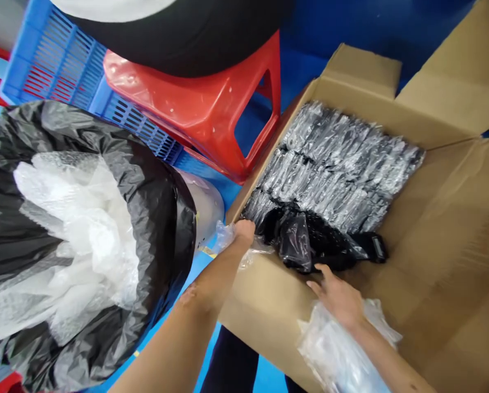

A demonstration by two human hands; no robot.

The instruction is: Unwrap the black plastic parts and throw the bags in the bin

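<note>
Two hands reach into an open cardboard box (441,234) that stands on the blue floor. The left hand (244,230) is at the box's near-left corner, curled around a scrap of clear plastic wrap (228,236) that trails over the box wall; its fingers are hidden behind the wrap, so I cannot tell how firmly it grips. The right hand (339,297) lies open and flat, fingers spread, with a crumpled clear bag (342,349) under the wrist. Just beyond its fingertips sits a loose black plastic-wrapped bundle (310,243), between both hands and nearer the right one. Behind the bundle, rows of wrapped dark parts (334,164) run diagonally toward the far corner. To the left stands a bin lined with a black bag (154,180), full of bubble wrap (84,229).
</note>
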